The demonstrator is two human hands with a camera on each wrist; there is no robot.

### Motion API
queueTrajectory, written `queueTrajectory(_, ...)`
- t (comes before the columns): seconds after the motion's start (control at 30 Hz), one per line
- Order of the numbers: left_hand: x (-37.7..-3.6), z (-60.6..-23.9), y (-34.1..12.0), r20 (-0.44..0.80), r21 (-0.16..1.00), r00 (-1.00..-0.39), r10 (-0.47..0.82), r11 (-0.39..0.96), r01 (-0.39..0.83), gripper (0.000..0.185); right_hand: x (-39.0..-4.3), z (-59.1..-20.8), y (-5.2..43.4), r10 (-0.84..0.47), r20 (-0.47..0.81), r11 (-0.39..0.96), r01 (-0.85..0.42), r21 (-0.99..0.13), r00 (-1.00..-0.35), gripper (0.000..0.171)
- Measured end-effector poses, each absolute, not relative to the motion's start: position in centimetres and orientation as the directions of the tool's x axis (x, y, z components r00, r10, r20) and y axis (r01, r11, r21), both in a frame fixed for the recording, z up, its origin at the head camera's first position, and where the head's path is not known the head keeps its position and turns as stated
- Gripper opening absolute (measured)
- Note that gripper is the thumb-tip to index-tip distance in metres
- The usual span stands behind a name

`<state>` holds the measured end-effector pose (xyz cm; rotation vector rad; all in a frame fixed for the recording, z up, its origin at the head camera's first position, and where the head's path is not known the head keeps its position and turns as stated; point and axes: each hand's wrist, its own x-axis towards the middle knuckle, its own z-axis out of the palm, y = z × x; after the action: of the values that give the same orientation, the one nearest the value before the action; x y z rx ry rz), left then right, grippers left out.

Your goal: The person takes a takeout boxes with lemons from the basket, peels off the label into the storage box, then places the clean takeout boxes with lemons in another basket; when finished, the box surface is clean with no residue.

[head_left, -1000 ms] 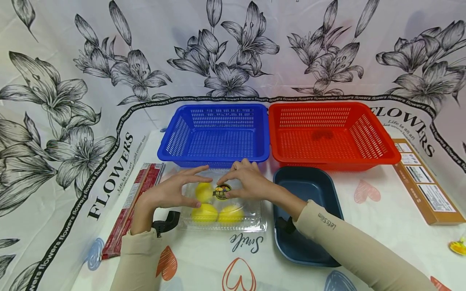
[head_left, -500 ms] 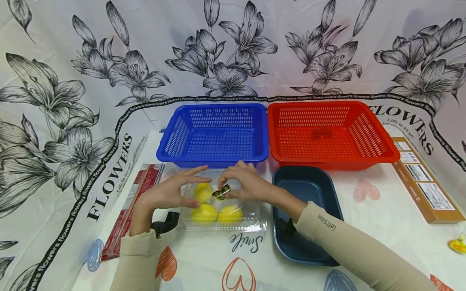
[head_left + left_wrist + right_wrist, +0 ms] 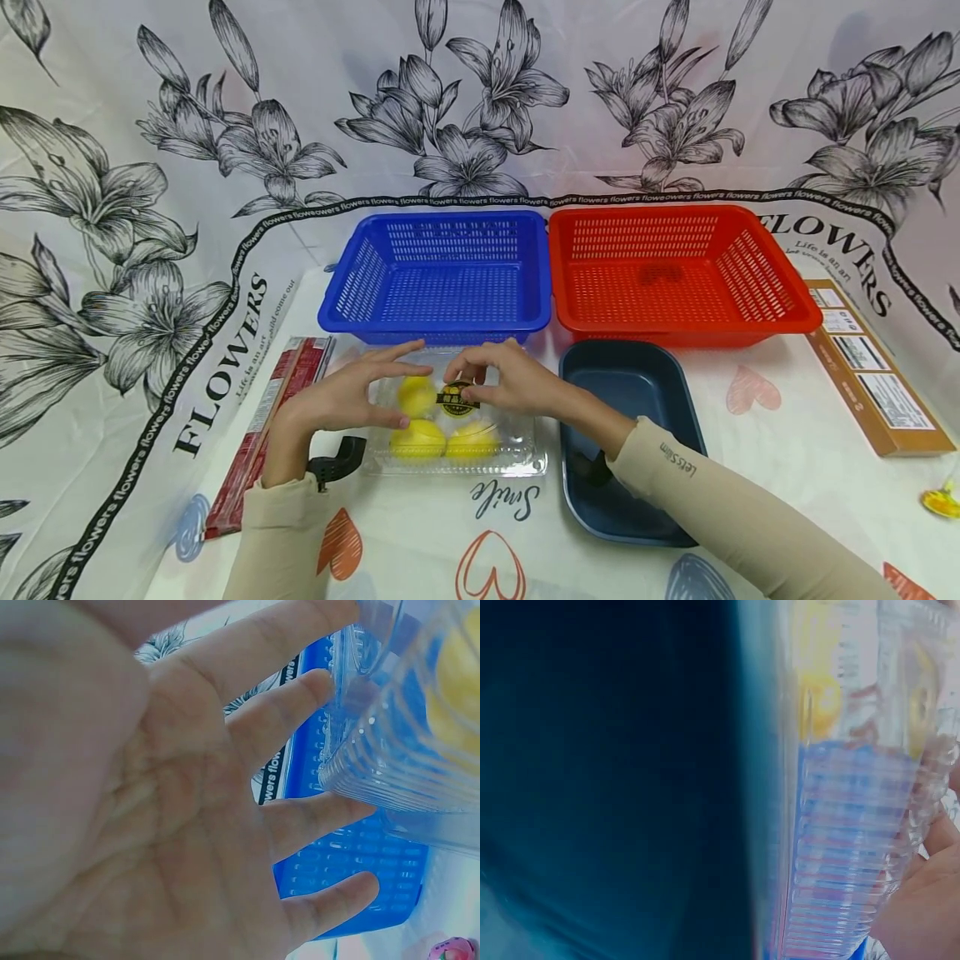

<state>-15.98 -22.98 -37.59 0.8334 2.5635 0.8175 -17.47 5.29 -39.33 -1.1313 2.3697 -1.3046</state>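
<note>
A clear plastic box with yellow fruits inside lies in front of the blue basket. My left hand is spread at the box's left side, fingers straight, and in the left wrist view its fingertips reach the ribbed plastic wall. Over the lid, my right hand has bent fingers and pinches a black and gold label at its upper right edge between thumb and forefinger. The label faces up, close over the lid. The right wrist view shows the box side blurred.
Behind the box stands a blue basket, with a red basket beside it. A dark blue tray sits right of the box, under the right forearm. A red packet lies left, a brown carton far right.
The label tilted up on edge half a second ago and now faces up flat again. The right fingers have drawn slightly nearer the body. The left hand keeps its place.
</note>
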Motion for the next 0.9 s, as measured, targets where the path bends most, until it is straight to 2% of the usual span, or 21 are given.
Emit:
queueTrajectory(0.2,-16.1,-37.6,-22.9,-0.118,0.602,-0.773,0.624,0.664,0.444,0.067,-17.0,-39.1,6.4,-0.699,0.219,0.212,-0.491,-0.845,-0.680,0.025)
queueTrajectory(0.53,-16.0,-37.5,-23.0,-0.118,0.599,-0.773,0.623,0.665,0.445,0.067,-16.6,-37.8,10.4,-0.555,0.206,0.236,-0.390,-0.890,-0.806,0.024)
queueTrajectory(0.9,-16.2,-37.6,-23.0,-0.115,0.603,-0.772,0.625,0.662,0.446,0.067,-15.9,-39.2,14.9,-0.434,0.157,0.188,-0.259,-0.947,-0.887,0.025)
